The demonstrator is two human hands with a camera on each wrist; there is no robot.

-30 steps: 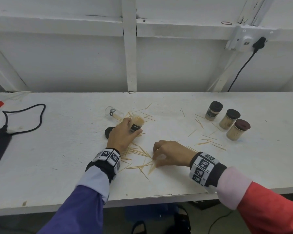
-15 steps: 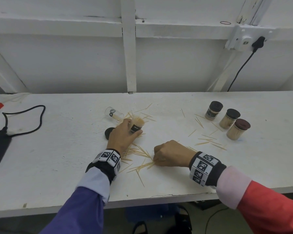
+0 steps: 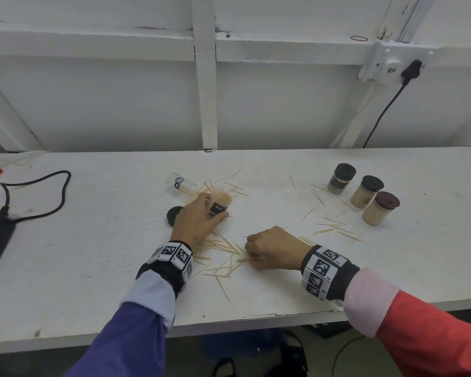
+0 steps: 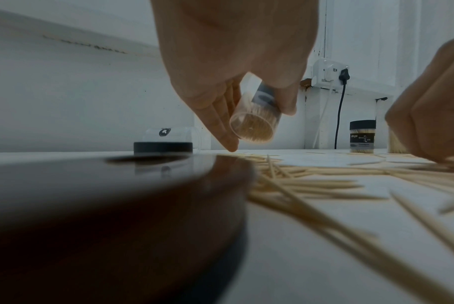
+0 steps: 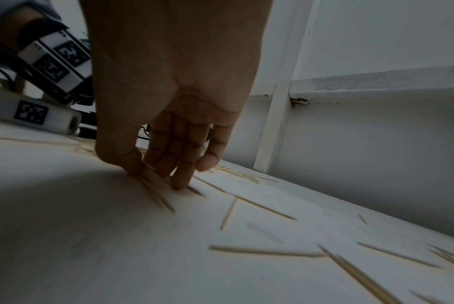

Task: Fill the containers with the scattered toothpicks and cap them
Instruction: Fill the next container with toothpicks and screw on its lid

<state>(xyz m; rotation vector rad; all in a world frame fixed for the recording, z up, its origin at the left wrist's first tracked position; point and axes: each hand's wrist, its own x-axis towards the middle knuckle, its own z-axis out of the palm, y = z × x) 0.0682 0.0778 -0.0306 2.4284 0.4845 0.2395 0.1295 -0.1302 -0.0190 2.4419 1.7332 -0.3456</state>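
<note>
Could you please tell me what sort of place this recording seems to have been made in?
Probably a plain workshop or utility room rather than a kitchen: a white-painted workbench along a bare white wall, a wall socket with a plug in it, and a black cable on the bench.

Loose toothpicks [image 3: 226,251] lie between both hands (capped containers [image 3: 366,191] far right).

We note pale wooden toothpicks [image 3: 223,247] on a matt, rough white-painted surface [image 3: 106,240]; clear glossy plastic container [image 4: 251,121], matt black cap [image 3: 173,213].
</note>
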